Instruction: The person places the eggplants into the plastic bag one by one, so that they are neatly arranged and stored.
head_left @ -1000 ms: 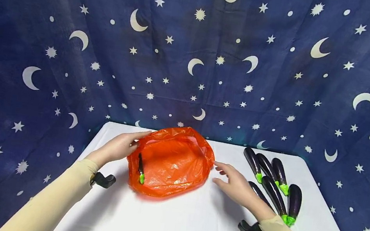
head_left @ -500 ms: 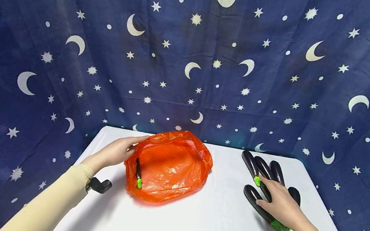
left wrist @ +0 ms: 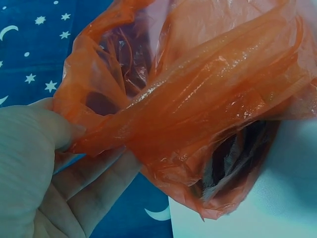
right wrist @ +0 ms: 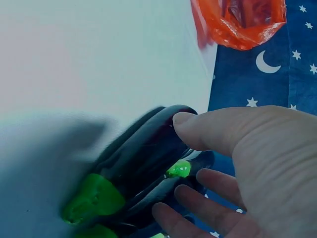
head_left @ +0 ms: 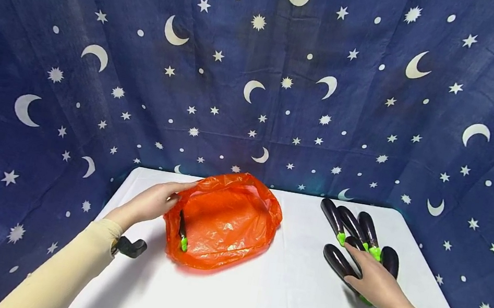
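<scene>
My left hand point(head_left: 151, 204) pinches the left rim of an orange plastic bag point(head_left: 213, 262), whose mouth is spread wide. In the left wrist view the bag film point(left wrist: 188, 109) runs between thumb and fingers. A dark eggplant point(head_left: 182, 224) with a green cap lies inside at the left. On the right, my right hand point(head_left: 378, 284) reaches over a group of eggplants. Its thumb overlaps the nearest eggplant point(right wrist: 143, 144) in the right wrist view, while the loosely bent fingers lie by a second eggplant point(right wrist: 158, 198). The hand partly hides these two in the head view.
Behind the right hand lie more eggplants point(head_left: 332, 216), with another eggplant point(head_left: 390, 261) to its right. A white cloth covers the table point(head_left: 226, 303). Its back edge meets a blue curtain point(head_left: 218, 87) with moons and stars.
My right hand has left the bag's right rim and moved right, over the eggplants, shifting only slightly in the last half second. The left hand keeps hold of the bag.
</scene>
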Demonstrator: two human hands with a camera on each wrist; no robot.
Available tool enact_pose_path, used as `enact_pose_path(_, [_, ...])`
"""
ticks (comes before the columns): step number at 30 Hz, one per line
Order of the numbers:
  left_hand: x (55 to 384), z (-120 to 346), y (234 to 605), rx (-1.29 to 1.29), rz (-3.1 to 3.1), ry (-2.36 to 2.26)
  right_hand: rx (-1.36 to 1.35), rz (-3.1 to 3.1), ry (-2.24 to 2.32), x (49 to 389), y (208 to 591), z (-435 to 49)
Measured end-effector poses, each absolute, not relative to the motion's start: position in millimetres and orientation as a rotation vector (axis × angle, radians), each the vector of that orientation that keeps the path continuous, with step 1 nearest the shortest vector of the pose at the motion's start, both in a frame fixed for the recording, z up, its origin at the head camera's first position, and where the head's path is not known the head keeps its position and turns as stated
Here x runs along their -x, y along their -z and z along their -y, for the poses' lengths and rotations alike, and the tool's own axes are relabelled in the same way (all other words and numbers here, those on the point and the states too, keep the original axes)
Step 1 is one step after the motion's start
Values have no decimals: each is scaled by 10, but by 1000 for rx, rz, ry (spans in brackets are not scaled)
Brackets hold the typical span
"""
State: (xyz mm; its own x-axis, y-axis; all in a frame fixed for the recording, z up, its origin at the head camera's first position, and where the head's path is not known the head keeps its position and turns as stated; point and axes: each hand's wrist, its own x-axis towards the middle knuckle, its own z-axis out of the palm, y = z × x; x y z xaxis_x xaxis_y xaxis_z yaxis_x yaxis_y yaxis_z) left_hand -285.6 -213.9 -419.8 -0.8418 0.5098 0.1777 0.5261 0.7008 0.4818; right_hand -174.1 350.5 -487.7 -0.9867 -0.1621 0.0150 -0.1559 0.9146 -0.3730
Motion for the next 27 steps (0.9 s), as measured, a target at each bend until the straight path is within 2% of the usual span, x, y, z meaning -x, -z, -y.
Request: enact_pose_path(27, [2876,2080,4145,840,2937,865,202,-3056,478,1742,4998,-3490])
